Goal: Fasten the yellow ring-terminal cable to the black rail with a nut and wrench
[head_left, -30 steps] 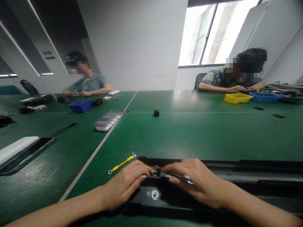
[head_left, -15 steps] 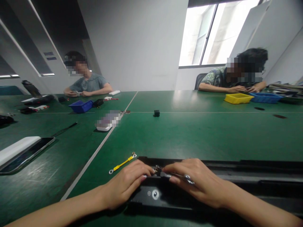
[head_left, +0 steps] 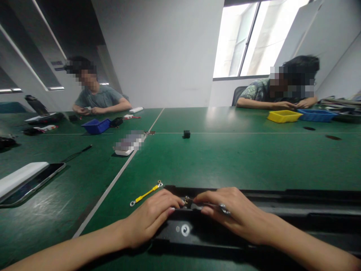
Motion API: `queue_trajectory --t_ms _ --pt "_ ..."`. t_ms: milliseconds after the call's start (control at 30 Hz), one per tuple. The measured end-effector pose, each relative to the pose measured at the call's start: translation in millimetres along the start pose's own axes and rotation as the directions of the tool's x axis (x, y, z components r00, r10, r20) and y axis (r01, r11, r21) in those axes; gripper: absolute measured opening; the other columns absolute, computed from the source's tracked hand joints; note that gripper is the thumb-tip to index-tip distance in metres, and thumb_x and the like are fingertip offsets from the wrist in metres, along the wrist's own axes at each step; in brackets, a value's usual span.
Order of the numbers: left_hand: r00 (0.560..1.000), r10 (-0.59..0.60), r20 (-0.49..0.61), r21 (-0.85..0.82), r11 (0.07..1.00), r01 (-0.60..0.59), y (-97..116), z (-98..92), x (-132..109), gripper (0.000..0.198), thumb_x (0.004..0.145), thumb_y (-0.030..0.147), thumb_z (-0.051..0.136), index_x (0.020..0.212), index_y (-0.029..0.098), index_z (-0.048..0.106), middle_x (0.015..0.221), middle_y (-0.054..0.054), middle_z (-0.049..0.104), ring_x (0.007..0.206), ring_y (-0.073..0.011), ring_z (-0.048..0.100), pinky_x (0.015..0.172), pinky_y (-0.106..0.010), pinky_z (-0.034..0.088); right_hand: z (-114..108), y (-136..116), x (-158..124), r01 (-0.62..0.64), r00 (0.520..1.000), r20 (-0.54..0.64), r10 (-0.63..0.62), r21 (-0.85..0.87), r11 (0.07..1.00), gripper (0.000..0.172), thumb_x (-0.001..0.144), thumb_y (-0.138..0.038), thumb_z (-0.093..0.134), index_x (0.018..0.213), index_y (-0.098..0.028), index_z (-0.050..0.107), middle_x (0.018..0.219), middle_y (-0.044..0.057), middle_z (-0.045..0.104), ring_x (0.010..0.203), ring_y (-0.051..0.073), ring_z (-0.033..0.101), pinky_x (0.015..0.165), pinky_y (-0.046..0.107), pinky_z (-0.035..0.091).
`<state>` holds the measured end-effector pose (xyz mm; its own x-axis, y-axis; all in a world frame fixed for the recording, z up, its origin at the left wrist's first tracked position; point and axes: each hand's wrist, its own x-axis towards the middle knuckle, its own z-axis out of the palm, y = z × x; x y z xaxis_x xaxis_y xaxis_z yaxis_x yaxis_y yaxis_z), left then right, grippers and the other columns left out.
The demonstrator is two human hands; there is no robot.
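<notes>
A long black metal frame (head_left: 270,205) lies on the green table along its near edge. My left hand (head_left: 158,214) rests on the frame's left end, its fingertips together at a small metal fastener (head_left: 186,201). From the right, my right hand (head_left: 237,214) pinches a silver wrench (head_left: 224,209), whose ring end shows beside the fingers; its other end, near the fastener, is partly hidden. Below them a round silver washer-like part (head_left: 185,230) sits on the frame. Just left of the frame lies a yellow cable with ring terminals (head_left: 146,195).
A phone (head_left: 36,184) and white box (head_left: 22,177) lie at left. A white device (head_left: 129,143), a black cube (head_left: 186,134), blue (head_left: 96,126) and yellow trays (head_left: 284,116) stand farther back. Two people sit across the table (head_left: 239,158).
The wrench in my right hand has turned slightly, and the right fingers have shifted a little. My left hand stays nearly still. The person at the far left has leaned to the left.
</notes>
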<state>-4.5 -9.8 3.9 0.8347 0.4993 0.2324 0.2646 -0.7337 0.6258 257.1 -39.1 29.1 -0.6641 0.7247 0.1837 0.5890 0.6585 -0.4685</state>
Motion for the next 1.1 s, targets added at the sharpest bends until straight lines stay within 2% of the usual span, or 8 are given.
queue_trajectory --t_ms 300,800,1100 --pt "1.000 -0.008 0.003 -0.001 1.000 0.008 2.5 -1.7 0.6 0.027 0.100 0.023 0.029 0.110 0.017 0.054 0.113 -0.009 0.060 0.107 -0.0200 0.051 0.097 -0.033 0.040 0.2 -0.4 0.7 -0.019 1.000 -0.020 0.020 0.041 0.999 0.029 0.098 -0.034 0.038 0.111 -0.017 0.058 0.089 0.006 0.070 0.075 0.016 0.065 0.066 0.025 0.044" --pt "1.000 -0.006 0.003 0.006 1.000 0.006 1.0 -1.1 0.4 0.028 0.100 0.022 0.028 0.110 0.017 0.053 0.114 -0.009 0.059 0.106 -0.0206 0.052 0.096 -0.034 0.041 -2.9 -1.2 2.8 -0.141 0.990 0.016 0.141 0.157 0.978 0.032 0.097 -0.038 0.040 0.110 -0.018 0.060 0.086 0.005 0.070 0.074 0.016 0.064 0.068 0.025 0.047" --pt "1.000 -0.008 -0.004 -0.005 1.000 0.008 0.7 -0.8 0.9 0.029 0.101 0.025 0.028 0.110 0.017 0.054 0.113 -0.010 0.060 0.106 -0.0215 0.052 0.096 -0.035 0.041 -3.2 -2.2 3.2 -0.148 0.989 0.005 0.149 0.167 0.975 0.031 0.097 -0.038 0.041 0.110 -0.019 0.062 0.087 0.005 0.071 0.076 0.016 0.066 0.070 0.025 0.048"
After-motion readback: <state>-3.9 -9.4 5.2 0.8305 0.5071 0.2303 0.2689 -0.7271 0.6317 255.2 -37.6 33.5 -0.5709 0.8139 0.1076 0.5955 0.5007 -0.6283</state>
